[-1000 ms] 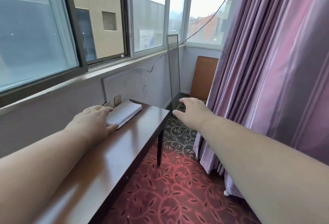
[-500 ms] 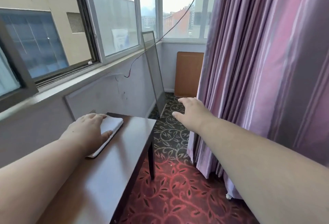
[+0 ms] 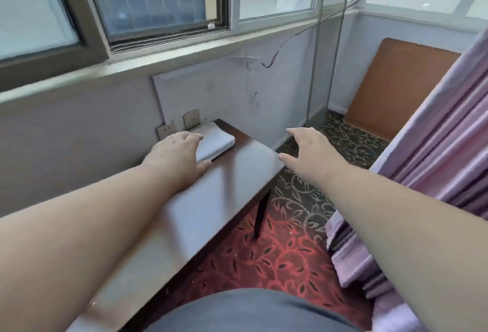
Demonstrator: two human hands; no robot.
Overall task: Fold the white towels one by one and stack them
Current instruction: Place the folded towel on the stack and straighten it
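White terry cloth, folded into a thick soft-edged rectangle, is seen at the far corner of a long narrow table (image 3: 237, 173). This folded towel (image 3: 216, 141) lies flat against the wall side of the tabletop, just below two wall sockets (image 3: 191, 118). The left hand (image 3: 177, 158) is laid palm-down over the towel's near end, fingers straight and spread and the thumb resting on the wood; nothing is gripped. The placing is judged to be a pressing and smoothing of the finished fold, so that it sits flat and can serve as the base of a stack. No second towel can be seen in this view.

The right hand (image 3: 309, 153) is held in the air beyond the table's far end, above the floor, palm down and fingers loosely extended, holding nothing. It may be balancing the body or starting to reach elsewhere; which cannot be told.

The tabletop is dark polished wood, glossy enough to carry pale window reflections, and stands on slim dark legs. A patterned carpet (image 3: 277, 257), red with leafy scrolls, covers the floor. Shiny pleated mauve curtains (image 3: 435, 160) hang at the right. A brown rounded board (image 3: 393, 88) and a framed mesh screen (image 3: 327, 54) lean in the corner beneath sliding windows.
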